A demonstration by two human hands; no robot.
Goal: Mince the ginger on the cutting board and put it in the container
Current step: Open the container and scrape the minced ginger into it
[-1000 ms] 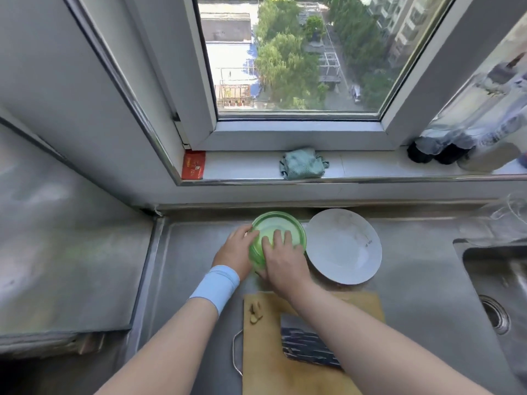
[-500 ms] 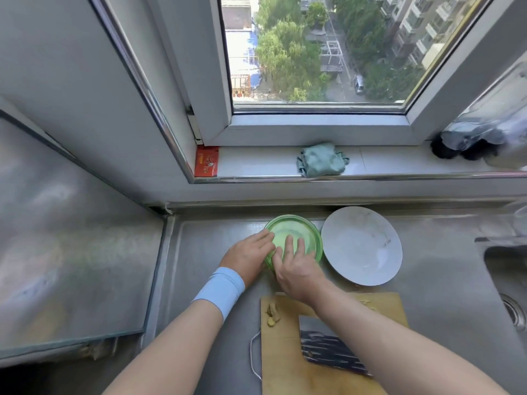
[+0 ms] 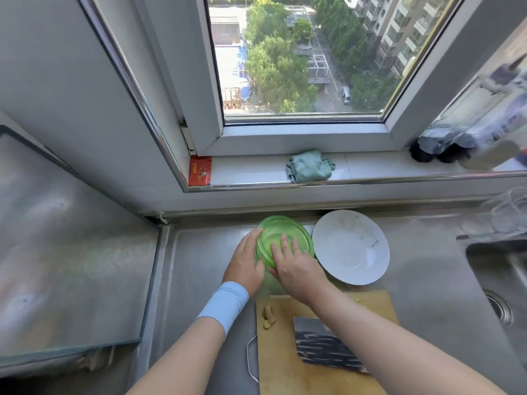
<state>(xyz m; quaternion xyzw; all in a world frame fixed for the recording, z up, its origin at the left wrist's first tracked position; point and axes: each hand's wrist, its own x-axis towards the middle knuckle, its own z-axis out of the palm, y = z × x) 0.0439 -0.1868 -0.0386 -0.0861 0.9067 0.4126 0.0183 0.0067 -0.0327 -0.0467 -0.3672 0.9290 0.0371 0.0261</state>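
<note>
A round green container (image 3: pixel 281 232) with a lid stands on the steel counter behind the cutting board (image 3: pixel 285 363). My left hand (image 3: pixel 245 260) grips its left side, fingers curled around the wall. My right hand (image 3: pixel 296 266) lies on the lid, fingers over its near edge. A few small ginger pieces (image 3: pixel 268 316) sit at the board's far left corner. A dark-bladed cleaver (image 3: pixel 322 342) lies flat on the board, partly under my right forearm.
A white plate (image 3: pixel 352 246) sits right of the container. A sink (image 3: pixel 504 295) is at the far right. On the window sill lie a green cloth (image 3: pixel 309 166) and a red packet (image 3: pixel 200 174); bottles (image 3: pixel 467 135) stand at the right.
The view has shifted slightly. Both hands stay on the green container; the lid now looks tilted, with its near edge lower under my right fingers.
</note>
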